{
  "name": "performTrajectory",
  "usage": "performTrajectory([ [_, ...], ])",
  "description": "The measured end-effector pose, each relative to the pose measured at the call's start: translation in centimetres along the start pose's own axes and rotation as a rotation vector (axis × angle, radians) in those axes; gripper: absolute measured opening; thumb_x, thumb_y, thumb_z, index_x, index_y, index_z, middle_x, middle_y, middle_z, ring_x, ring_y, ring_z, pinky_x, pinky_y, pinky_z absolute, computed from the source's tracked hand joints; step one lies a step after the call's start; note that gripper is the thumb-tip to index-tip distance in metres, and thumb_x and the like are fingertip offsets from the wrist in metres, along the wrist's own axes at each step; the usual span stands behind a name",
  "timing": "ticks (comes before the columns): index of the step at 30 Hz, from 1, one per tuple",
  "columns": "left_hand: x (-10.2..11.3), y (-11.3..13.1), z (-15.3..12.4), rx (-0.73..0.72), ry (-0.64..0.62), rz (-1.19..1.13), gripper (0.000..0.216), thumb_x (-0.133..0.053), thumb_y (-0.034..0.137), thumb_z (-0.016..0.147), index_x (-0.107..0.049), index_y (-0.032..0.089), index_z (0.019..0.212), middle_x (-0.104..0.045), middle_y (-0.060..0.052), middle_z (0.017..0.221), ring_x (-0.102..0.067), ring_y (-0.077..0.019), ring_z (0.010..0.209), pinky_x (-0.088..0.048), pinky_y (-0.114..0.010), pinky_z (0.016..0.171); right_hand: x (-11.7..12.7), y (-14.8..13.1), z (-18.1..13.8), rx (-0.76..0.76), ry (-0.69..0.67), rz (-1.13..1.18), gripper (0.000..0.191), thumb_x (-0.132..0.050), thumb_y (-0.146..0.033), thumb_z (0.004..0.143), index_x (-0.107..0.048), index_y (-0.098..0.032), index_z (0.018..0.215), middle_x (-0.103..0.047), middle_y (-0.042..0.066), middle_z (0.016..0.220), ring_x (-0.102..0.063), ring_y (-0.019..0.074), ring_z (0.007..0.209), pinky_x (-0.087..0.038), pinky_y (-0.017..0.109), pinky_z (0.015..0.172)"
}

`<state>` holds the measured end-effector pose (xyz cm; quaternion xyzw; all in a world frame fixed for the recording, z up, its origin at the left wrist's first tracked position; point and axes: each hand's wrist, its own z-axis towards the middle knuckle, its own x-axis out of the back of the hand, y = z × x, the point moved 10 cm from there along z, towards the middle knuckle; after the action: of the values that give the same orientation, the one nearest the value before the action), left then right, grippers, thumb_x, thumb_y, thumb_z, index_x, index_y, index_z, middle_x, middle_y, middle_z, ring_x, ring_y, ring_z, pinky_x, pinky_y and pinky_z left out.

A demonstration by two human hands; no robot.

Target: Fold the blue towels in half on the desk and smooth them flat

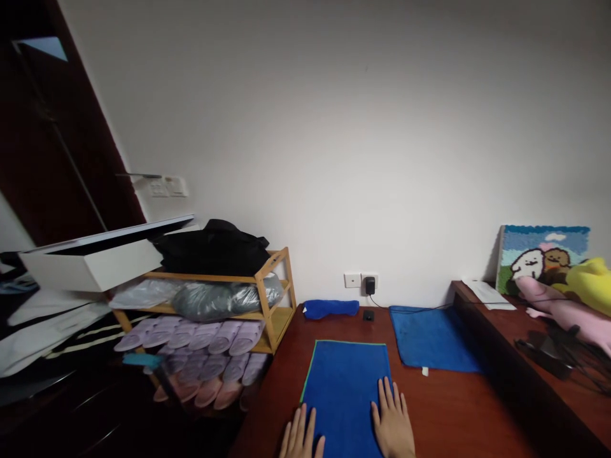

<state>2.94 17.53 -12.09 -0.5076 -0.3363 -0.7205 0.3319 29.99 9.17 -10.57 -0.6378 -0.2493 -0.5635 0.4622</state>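
Observation:
A blue cloth [347, 388] with a bright green edge lies spread flat on the reddish-brown wooden table [449, 420]. My left hand [300, 436] rests at its near left edge, fingers stretched out and partly cut off by the frame's bottom. On the right side of the cloth, my right hand [392, 420] lies flat with its fingers apart. Neither hand grips anything. A second blue cloth [434, 340] with a small white tag is spread out farther right. Against the wall sits a folded or rolled blue cloth [331, 309].
A black plug [370, 285] in the wall socket trails a cable over the table. On the right, a raised ledge [515, 375] carries plush toys [568, 312], cables and a fluffy picture [544, 254]. A wooden rack [267, 318] with several slippers and a black bag [214, 248] stands left.

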Motion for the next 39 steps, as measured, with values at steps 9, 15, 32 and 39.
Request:
performTrajectory([
  [9,0.1,12.4,7.6,-0.187,-0.115,-0.079,0.055,-0.029,0.05,0.105,-0.028,0.034,0.158,-0.033,-0.002,0.165,-0.032,-0.0272,0.152,-0.032,-0.053,0.123,-0.3,0.1,0.4,-0.01,0.001,-0.026,0.071,-0.023,-0.053,0.1,-0.025,-0.014,0.159,-0.021,0.004,0.167,-0.016,0.0262,0.155,-0.017,0.049,0.127],
  [15,2.0,1.2,5.6,0.109,-0.113,0.049,0.066,-0.028,0.056,0.102,-0.029,0.022,0.158,-0.025,-0.006,0.167,-0.026,-0.0278,0.154,-0.026,-0.053,0.125,0.0,0.0,-0.2,-0.04,-0.001,-0.014,0.073,-0.02,-0.055,0.1,-0.021,-0.014,0.16,-0.02,0.004,0.167,-0.014,0.0253,0.156,-0.015,0.049,0.128],
  [32,2.7,9.5,6.1,-0.213,0.01,-0.036,0.057,-0.029,0.047,0.106,-0.032,0.025,0.158,-0.035,-0.004,0.164,-0.035,-0.024,0.15,-0.035,-0.047,0.123,2.3,1.3,3.1,-0.046,-0.07,-0.066,0.066,-0.017,-0.047,0.102,-0.019,-0.017,0.16,-0.017,0.0,0.168,-0.014,0.0234,0.156,-0.015,0.046,0.127],
  [39,-1.6,16.3,11.7,-0.261,-0.108,-0.116,0.057,-0.025,0.052,0.105,-0.031,0.031,0.158,-0.034,-0.001,0.165,-0.031,-0.0245,0.153,-0.03,-0.048,0.125,-0.1,1.4,6.7,-0.017,-0.077,-0.1,0.068,-0.02,-0.047,0.1,-0.021,-0.015,0.16,-0.016,0.001,0.168,-0.012,0.0227,0.156,-0.01,0.045,0.128],
])
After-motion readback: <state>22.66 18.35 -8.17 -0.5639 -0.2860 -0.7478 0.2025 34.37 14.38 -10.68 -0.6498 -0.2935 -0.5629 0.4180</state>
